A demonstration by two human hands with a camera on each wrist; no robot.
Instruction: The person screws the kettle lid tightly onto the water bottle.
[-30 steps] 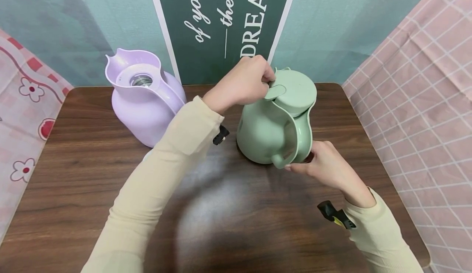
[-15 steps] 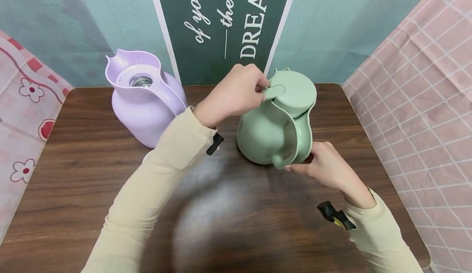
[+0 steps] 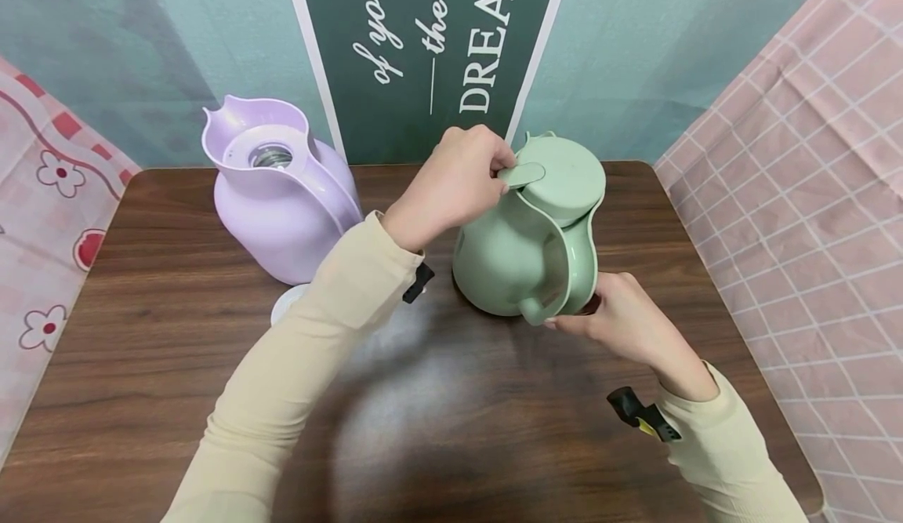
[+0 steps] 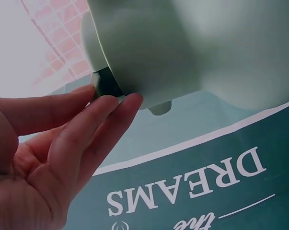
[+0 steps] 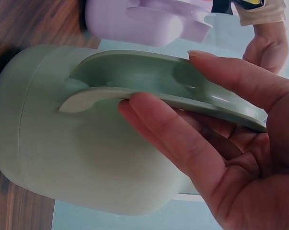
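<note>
A green thermos jug (image 3: 494, 260) stands at the right back of the table, with its round lid (image 3: 567, 174) on top. My left hand (image 3: 458, 176) pinches the tab (image 3: 525, 176) at the lid's edge between thumb and fingers; the left wrist view shows the fingertips (image 4: 131, 99) close against the jug's neck. At the jug's near side, my right hand (image 3: 624, 315) holds the handle (image 5: 134, 91), fingers curled inside its loop and thumb on its outer face. The palm side of the left hand is hidden in the head view.
A lilac thermos jug (image 3: 275, 209) without a lid stands at the left back, its mouth uncovered. A white round piece (image 3: 288, 302) lies beside it, partly under my left sleeve (image 3: 331, 319). Fabric hangs behind and on both sides of the wooden table (image 3: 437, 429).
My left hand has shifted slightly left and down along the lid's tab, and its forearm has uncovered more of the white round piece. The right hand and the green jug look unmoved.
</note>
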